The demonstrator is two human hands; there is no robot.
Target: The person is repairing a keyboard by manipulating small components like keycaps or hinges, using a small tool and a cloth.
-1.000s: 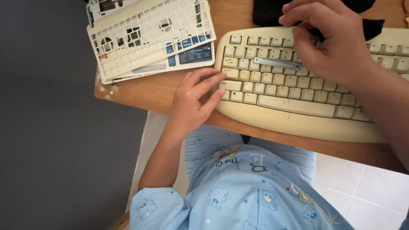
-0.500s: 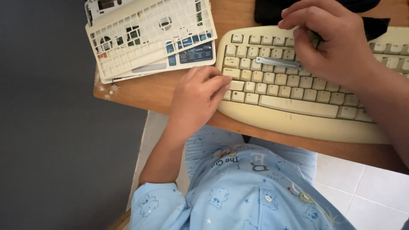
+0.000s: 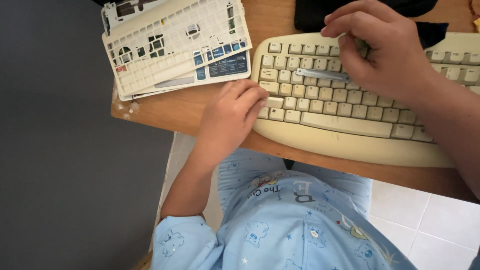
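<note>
This looks like a room in a home used for tinkering with electronics. A small wooden worktop (image 3: 200, 112) carries a yellowed computer keyboard (image 3: 350, 140) and a stripped white laptop frame (image 3: 170, 45). The person wears light blue bear-print pyjamas (image 3: 280, 225), above white floor tiles (image 3: 430, 225).

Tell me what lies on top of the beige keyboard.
On the keyboard lies a thin grey metal bar. The right hand covers keys at its upper middle; the left hand rests on its left edge. Whatever is under the hands is hidden.
</note>
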